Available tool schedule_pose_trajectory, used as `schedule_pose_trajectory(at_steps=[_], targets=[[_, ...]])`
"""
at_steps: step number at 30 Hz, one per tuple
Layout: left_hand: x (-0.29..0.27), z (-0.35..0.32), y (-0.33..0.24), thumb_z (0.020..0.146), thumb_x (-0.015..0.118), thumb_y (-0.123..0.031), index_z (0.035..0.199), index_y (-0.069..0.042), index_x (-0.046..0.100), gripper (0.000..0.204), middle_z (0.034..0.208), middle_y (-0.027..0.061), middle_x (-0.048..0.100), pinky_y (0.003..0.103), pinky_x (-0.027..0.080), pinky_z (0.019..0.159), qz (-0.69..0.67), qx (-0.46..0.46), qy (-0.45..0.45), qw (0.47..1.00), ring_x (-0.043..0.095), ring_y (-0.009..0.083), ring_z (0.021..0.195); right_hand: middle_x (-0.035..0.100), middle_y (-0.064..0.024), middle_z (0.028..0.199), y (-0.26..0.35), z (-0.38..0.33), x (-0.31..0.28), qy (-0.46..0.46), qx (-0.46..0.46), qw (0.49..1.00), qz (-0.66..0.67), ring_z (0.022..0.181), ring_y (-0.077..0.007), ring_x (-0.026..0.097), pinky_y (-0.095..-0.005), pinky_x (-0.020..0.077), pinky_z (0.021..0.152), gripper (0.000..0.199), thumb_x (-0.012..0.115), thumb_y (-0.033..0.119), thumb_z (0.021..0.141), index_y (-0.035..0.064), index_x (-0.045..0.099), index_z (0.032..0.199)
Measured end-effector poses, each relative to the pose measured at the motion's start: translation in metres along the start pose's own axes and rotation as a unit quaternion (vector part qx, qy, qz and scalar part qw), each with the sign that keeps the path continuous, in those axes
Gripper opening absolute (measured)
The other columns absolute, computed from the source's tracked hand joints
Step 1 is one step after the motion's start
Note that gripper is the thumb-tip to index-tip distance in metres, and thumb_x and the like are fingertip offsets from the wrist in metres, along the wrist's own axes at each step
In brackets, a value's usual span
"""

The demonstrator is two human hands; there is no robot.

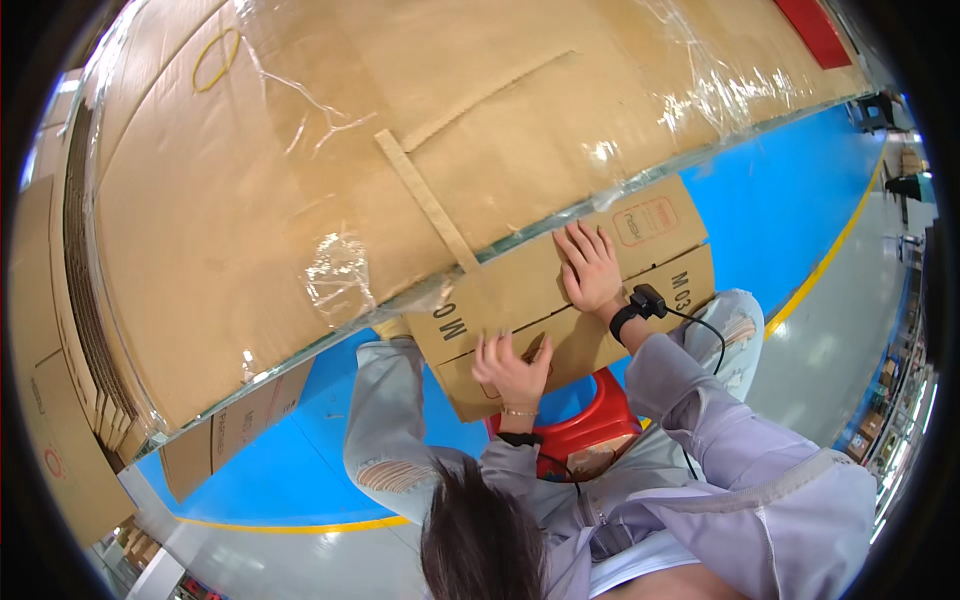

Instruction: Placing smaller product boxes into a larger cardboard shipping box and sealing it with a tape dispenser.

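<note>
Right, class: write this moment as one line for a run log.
left hand: flat on cardboard sheet | right hand: flat on same sheet | sheet: over lap, against wrapped cardboard stack | seat: red stool

- Pale lilac jacket with long sleeves (700, 400)
- Light blue ripped jeans (385, 420)
- Black wrist strap carrying a small black device (640, 305) with a thin black cable
- Thin beaded bracelet (518, 411) above a second black strap
- Dark hair (480, 540)
</note>
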State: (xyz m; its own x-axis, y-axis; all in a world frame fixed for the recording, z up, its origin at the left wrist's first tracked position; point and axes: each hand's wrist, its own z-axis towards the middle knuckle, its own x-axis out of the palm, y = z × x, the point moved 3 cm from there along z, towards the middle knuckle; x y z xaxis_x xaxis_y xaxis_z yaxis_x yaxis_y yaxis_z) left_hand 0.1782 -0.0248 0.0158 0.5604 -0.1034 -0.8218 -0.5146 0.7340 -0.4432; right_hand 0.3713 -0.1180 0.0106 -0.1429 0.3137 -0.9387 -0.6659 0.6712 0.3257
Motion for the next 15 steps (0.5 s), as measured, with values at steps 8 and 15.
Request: schedule_pose_trajectory(at_steps=[8,15], targets=[[0.057,0.068,-0.032,0.049,0.073,-0.076,0.15,-0.006,0.018,0.135,0.157,0.022,0.007,0.061,0.0,0.112,0.021,0.151,0.413,0.898,0.0,0.0366,0.146,0.041,-0.0159,0.143,0.0,0.003,0.008,0.027,-0.001,1.0,0.013,0.134,-0.0333,0.035,-0.052,0.0198,0.112,0.052,0.05,0.024,0.086,0.0098,0.047,0.136],[0.062,0.071,-0.036,0.047,0.068,-0.082,0.152,-0.008,0.008,0.142,0.157,0.0222,-0.005,0.062,-0.006,0.11,0.057,0.123,0.513,0.848,-0.01,0.0384,0.145,0.034,-0.0156,0.148,-0.057,0.005,-0.044,0.008,0.058,0.938,0.341,0.139,-0.0335,0.029,-0.0466,0.0238,0.113,0.053,0.054,0.018,0.089,0.0104,0.041,0.14]])
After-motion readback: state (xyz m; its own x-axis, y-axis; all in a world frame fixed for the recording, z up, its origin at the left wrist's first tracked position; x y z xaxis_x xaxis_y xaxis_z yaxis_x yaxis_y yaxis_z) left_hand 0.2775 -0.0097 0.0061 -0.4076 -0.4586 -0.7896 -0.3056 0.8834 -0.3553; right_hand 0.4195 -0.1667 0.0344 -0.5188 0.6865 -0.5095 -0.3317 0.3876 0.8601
